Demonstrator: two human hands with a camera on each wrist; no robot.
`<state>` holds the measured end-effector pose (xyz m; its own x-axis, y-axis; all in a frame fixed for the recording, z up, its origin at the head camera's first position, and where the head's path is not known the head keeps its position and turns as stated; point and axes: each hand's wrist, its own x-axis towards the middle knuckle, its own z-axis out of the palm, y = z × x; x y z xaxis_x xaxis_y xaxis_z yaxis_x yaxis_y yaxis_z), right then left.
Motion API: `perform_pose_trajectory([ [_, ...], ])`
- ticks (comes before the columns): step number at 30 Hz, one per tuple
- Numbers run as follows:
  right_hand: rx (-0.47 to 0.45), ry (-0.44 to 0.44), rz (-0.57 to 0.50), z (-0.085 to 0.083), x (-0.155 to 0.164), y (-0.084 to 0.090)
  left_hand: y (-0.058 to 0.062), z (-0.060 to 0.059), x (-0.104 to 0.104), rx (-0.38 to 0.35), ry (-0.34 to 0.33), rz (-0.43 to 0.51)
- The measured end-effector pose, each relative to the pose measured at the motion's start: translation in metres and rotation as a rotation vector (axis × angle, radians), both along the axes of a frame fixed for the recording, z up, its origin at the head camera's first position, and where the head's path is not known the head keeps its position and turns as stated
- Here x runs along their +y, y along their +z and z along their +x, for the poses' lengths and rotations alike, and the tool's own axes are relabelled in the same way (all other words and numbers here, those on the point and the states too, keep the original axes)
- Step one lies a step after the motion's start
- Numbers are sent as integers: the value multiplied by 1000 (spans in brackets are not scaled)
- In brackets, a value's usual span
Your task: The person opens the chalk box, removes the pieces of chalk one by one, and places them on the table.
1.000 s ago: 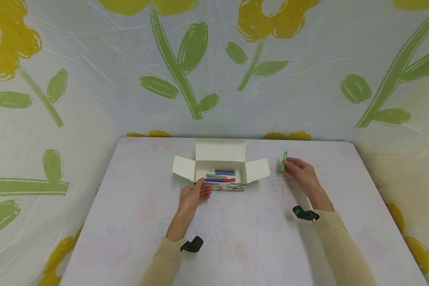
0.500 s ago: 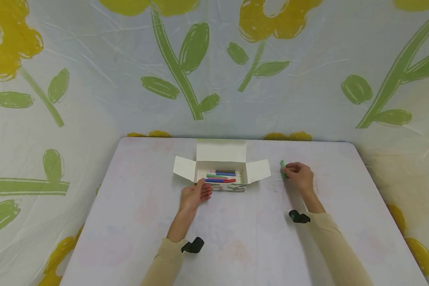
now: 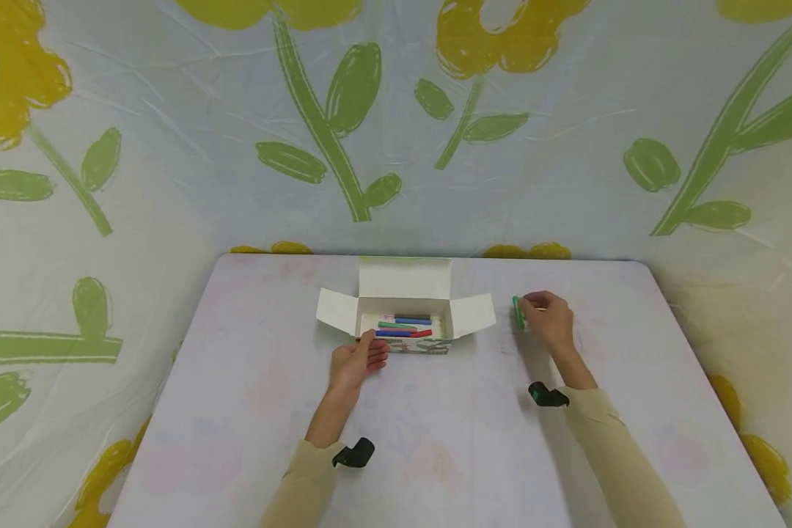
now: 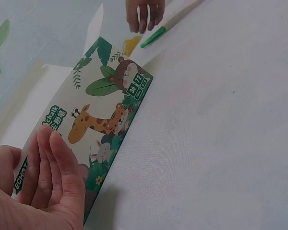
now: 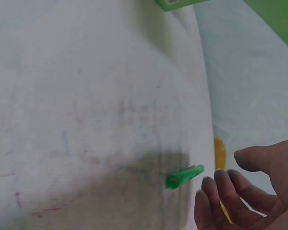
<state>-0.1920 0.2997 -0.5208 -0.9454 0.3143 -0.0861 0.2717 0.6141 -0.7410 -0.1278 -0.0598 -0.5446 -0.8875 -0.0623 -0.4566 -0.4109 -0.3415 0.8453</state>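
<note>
The open chalk box (image 3: 416,346) stands near the back middle of the table, with several coloured chalk sticks (image 3: 414,321) inside. At its front left corner is my left hand (image 3: 353,364), the thumb hooked over the rim and the fingers along the printed front (image 4: 98,127). To the right of the box, a green chalk stick (image 3: 518,313) lies on the table. My right hand (image 3: 551,320) is just right of it; in the right wrist view, its thumb and fingers are spread apart, with the green chalk (image 5: 185,176) beyond the fingertips.
White flaps (image 3: 473,315) stick out from both sides of the box, and its lid (image 3: 405,279) is raised at the back. Faint coloured marks (image 5: 129,108) streak the pale table. A flower-printed curtain (image 3: 396,147) hangs around the table.
My right hand came down and toward me with the green chalk, then let go of it on the table. The left hand has stayed at the box.
</note>
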Motion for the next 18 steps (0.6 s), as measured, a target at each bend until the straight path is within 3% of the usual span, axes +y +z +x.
perform_pose_trajectory([
  [7,43,50,-13,-2,-9,19,-3,0,0,1,10,13],
  [18,131,151,-151,-4,-37,50,-3,-2,-1,6,-9,-4],
])
